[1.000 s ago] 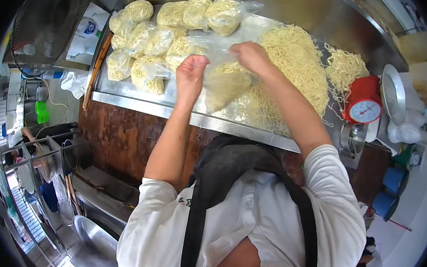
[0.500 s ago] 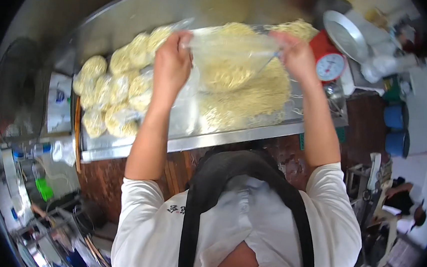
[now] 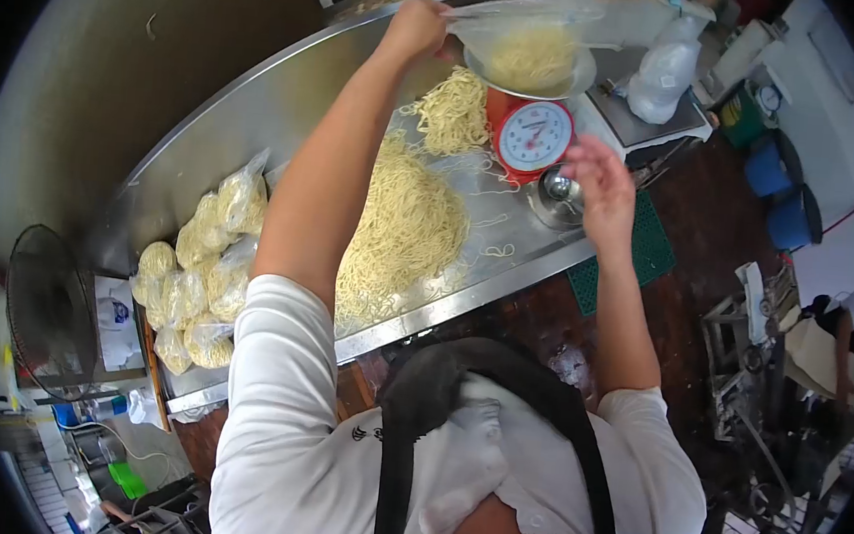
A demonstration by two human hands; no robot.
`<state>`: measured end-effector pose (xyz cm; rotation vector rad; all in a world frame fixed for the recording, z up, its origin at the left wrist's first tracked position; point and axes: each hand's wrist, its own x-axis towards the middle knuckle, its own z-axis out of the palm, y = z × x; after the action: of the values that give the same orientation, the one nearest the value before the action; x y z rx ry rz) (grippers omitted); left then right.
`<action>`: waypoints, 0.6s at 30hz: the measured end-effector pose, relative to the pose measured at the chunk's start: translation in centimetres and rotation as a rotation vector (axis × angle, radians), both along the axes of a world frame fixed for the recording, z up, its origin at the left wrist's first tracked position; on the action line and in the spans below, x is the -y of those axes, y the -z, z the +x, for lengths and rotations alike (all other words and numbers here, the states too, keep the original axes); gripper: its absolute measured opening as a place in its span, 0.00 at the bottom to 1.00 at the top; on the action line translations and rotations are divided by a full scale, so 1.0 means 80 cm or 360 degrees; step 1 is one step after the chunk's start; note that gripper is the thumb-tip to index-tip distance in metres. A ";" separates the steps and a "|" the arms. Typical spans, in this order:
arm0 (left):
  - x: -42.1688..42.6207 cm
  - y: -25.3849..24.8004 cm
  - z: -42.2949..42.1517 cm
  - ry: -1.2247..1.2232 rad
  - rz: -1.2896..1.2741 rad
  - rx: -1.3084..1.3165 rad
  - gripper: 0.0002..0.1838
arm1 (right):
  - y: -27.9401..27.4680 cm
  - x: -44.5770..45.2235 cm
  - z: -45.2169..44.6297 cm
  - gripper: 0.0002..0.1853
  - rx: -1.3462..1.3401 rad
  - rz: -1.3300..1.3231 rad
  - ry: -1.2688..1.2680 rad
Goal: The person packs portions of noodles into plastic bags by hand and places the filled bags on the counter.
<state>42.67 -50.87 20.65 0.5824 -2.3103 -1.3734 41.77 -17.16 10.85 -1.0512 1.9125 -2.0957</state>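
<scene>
Gripping clear plastic noodle bag (image 3: 534,57) by its left edge with left hand (image 3: 418,31), far and right in scene, over metal pan (image 3: 585,73) of red dial scale (image 3: 534,137). Holding right hand (image 3: 603,186) open, loosely curled, just right of scale.

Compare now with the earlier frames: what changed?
The noodle bag moved rightward, from the noodle pile to the scale pan. The right hand let go, open near the dial; the left hand still grips the bag. The filled bags stayed on the table.
</scene>
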 end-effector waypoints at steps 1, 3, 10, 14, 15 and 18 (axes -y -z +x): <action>-0.009 0.002 -0.015 0.0008 0.0040 -0.0021 0.17 | 0.010 -0.019 -0.002 0.17 0.0044 0.0053 -0.0022; -0.021 0.004 -0.039 0.0031 0.0126 -0.0060 0.18 | 0.023 -0.051 -0.006 0.16 0.0137 0.0159 -0.0060; -0.037 -0.034 -0.089 -0.0031 -0.0314 -0.0056 0.19 | 0.045 -0.106 -0.039 0.13 0.0335 0.0091 0.0052; -0.067 -0.031 -0.106 -0.0237 -0.0406 0.0015 0.25 | 0.046 -0.113 -0.045 0.14 0.0374 0.0198 0.0044; -0.068 -0.029 -0.109 -0.0243 -0.0415 0.0037 0.26 | 0.051 -0.108 -0.052 0.15 0.0389 0.0193 0.0023; -0.074 -0.030 -0.112 -0.0184 -0.0392 0.0098 0.25 | 0.072 -0.072 -0.077 0.23 0.0322 0.0178 0.0062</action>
<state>33.74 -44.96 23.06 0.6752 -2.4052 -1.0127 35.62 -11.37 5.06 -0.7545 1.9384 -2.0013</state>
